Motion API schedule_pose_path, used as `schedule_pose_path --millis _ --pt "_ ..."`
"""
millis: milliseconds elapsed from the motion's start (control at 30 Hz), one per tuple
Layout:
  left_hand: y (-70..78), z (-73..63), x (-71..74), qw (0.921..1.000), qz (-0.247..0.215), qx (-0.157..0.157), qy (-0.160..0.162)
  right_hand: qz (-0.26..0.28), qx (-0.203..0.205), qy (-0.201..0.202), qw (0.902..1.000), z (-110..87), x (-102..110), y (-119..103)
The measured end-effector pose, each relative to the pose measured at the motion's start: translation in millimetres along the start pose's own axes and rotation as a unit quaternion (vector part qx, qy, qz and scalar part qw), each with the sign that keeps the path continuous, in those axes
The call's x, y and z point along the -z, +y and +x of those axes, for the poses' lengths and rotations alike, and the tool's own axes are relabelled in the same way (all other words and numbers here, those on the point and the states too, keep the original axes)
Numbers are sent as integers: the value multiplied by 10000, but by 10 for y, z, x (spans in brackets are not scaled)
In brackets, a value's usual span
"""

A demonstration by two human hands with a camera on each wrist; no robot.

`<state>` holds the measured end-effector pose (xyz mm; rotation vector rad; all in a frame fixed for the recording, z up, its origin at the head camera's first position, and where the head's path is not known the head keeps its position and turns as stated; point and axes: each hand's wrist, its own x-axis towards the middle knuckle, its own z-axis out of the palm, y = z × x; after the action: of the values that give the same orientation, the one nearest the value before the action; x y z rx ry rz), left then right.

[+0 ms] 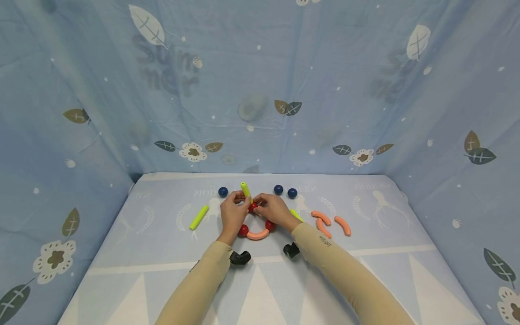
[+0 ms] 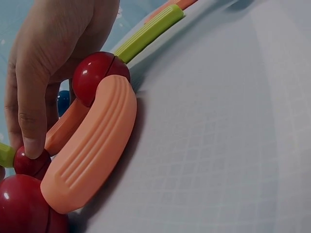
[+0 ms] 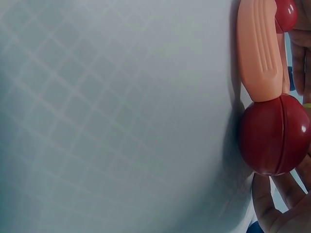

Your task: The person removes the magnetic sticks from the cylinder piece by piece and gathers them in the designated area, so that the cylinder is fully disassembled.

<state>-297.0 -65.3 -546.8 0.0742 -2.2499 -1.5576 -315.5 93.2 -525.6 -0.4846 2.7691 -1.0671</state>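
Observation:
A ring of magnetic-looking toy pieces lies mid-table. At its far side my left hand [image 1: 232, 214] pinches a lime-green rod [image 1: 246, 191] that slants upward. My right hand [image 1: 277, 209] holds the far red ball [image 1: 253, 207] at the rod's lower end; its digit presses that red ball [image 2: 31, 162] in the left wrist view. Nearer me, a curved orange piece [image 1: 257, 235] joins the left red ball [image 1: 243, 230] and the right red ball [image 1: 270, 225]. More orange [image 2: 68, 125] shows behind that front piece, its ends partly hidden by hands and balls.
One green rod [image 1: 199, 217] lies left, another green rod [image 1: 296, 215] beside my right wrist. Several curved orange pieces [image 1: 342, 225] lie on the right. Behind the hands are a blue ball [image 1: 223, 192] and two more blue balls [image 1: 278, 189]. A patterned curtain [image 1: 260, 135] surrounds the table.

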Motion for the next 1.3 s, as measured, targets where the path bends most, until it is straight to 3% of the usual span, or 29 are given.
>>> schedule_pose_path --millis 267,500,867,1300 --pt "99 72 62 9996 -145 -169 185 1 25 -23 10000 -5 14 12" --pt "191 120 158 9993 -221 -277 -69 -2 -126 -76 9999 -20 14 32" --pt "88 24 267 9989 166 -339 -262 58 -214 -97 9997 8 -12 13" --pt "-117 -59 583 9970 550 -437 -312 -18 -231 -65 9997 0 -21 26"
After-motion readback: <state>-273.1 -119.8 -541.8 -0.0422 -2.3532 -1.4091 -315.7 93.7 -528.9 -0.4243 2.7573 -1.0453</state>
